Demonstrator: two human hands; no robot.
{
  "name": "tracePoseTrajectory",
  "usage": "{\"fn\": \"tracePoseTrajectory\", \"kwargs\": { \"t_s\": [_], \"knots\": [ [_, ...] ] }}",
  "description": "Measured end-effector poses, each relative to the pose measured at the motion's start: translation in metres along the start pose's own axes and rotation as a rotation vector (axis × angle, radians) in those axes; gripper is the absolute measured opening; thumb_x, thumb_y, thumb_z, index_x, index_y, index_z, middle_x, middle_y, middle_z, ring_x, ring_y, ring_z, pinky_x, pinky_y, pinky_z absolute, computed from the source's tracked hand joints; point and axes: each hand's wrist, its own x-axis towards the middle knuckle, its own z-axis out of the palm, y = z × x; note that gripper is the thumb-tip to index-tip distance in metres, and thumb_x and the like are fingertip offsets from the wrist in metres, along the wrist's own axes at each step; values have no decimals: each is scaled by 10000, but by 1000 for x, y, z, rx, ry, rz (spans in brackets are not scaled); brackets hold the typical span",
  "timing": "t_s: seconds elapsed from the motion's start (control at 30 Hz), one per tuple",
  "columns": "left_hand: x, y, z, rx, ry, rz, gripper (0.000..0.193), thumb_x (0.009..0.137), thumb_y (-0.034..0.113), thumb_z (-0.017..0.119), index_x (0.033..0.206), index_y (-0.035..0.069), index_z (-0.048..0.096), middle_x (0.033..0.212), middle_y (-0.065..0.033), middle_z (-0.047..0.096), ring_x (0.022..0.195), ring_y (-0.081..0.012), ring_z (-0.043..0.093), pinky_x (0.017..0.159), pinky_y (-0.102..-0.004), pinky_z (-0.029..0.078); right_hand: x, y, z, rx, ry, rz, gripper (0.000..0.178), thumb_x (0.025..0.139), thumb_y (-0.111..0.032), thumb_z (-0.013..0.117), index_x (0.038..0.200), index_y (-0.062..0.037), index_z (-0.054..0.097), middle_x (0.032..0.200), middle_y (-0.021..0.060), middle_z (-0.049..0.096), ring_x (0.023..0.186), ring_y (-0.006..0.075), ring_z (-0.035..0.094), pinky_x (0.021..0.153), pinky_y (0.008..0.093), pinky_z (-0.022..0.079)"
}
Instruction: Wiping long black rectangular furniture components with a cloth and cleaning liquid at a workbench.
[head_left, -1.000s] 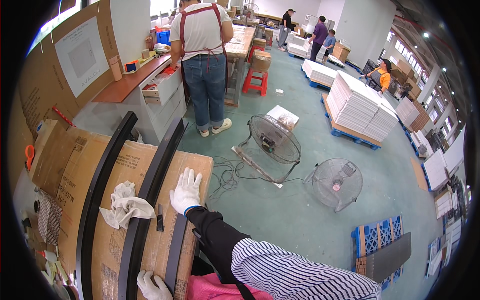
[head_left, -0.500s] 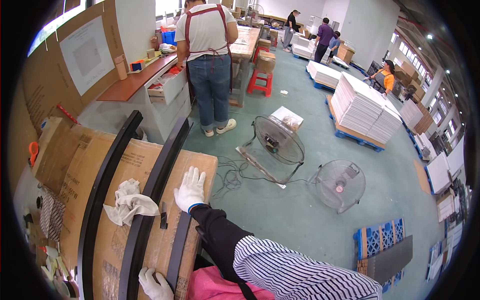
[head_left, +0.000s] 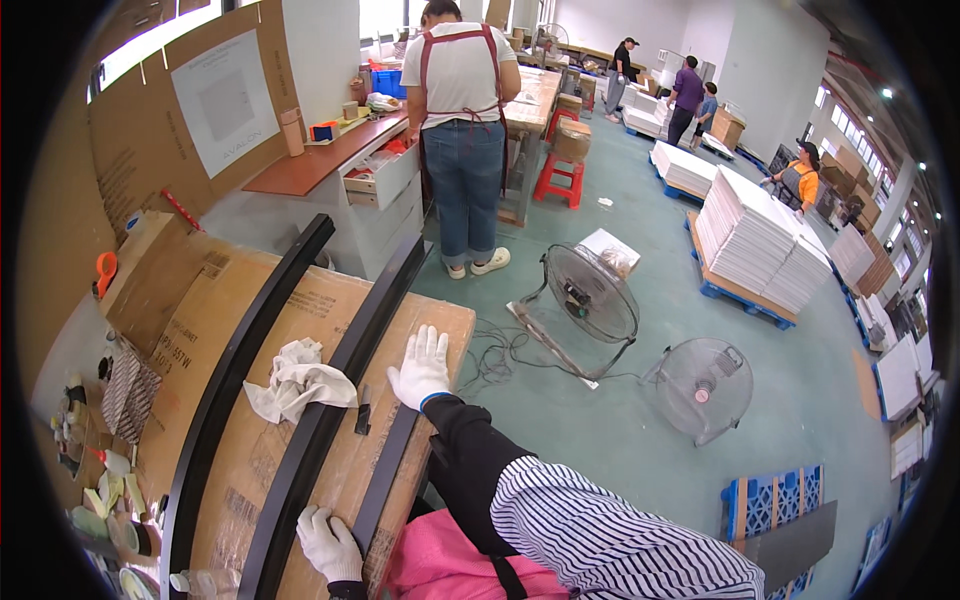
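Observation:
My right hand (head_left: 422,368) wears a white glove and lies flat on a large cardboard box (head_left: 440,320), fingers stretched out, at the end of a short flat dark strip (head_left: 385,465). My left hand (head_left: 328,545), also gloved in white, rests loosely on the cardboard between that strip and a long black rail (head_left: 300,455); its fingers are slightly bent, with nothing seen in them. Another long black rail (head_left: 225,390) lies farther left. A crumpled off-white cloth (head_left: 300,382) drapes against the middle rail, and a small black piece (head_left: 363,410) lies beside it.
Bottles and tape rolls (head_left: 125,510) crowd the left edge. Beyond the box, a person in a red apron (head_left: 462,130) stands at an open drawer (head_left: 385,172). Two floor fans (head_left: 590,290) with loose cables (head_left: 495,355) stand to the right, near a blue pallet (head_left: 775,500).
The whole view has shifted, so the scene sits farther right in the picture. More of my left hand shows on the box. My right hand stays flat on the cardboard.

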Motion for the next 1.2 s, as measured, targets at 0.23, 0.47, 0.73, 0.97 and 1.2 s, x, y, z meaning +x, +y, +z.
{"fn": "tracePoseTrajectory", "kwargs": {
  "t_s": [0.23,0.47,0.73,0.97,1.2],
  "knots": [
    [-3,-4,2,-6,82,-26,316,916,51,631,1220,-24,589,1294,-244,591,1183,-456,584,1011,-516,481,-39,-12,7,-14,50,-184,839,1028,-526,495,1550,123,393,1653,356,293,1585,482,189,1294,586,68],
    [-3,-8,-1,-15,88,-18,356,972,102,607,1300,-31,566,1332,-257,580,1226,-461,574,1042,-514,476,-97,-37,14,79,94,-354,819,1035,-518,496,1539,123,417,1643,359,307,1572,486,217,1300,574,94],
    [-8,-10,-1,-52,123,-7,354,1017,141,557,1339,-7,562,1351,-249,581,1245,-443,586,1050,-499,488,-175,-81,11,138,75,-521,809,1015,-499,539,1514,130,439,1602,370,367,1540,494,290,1298,576,126],
    [-8,-17,2,-121,131,-33,391,1006,187,513,1343,-3,567,1354,-253,580,1245,-459,585,1048,-513,494,-230,-117,14,225,-48,-717,751,1009,-430,545,1507,123,445,1605,342,385,1551,470,286,1302,566,127],
    [-11,-18,1,-45,138,-9,349,992,138,513,1308,12,593,1319,-226,600,1206,-427,613,1027,-477,509,-207,-110,6,254,-85,-604,809,1016,-491,537,1531,120,411,1624,343,358,1561,473,266,1308,537,124]
  ]
}}
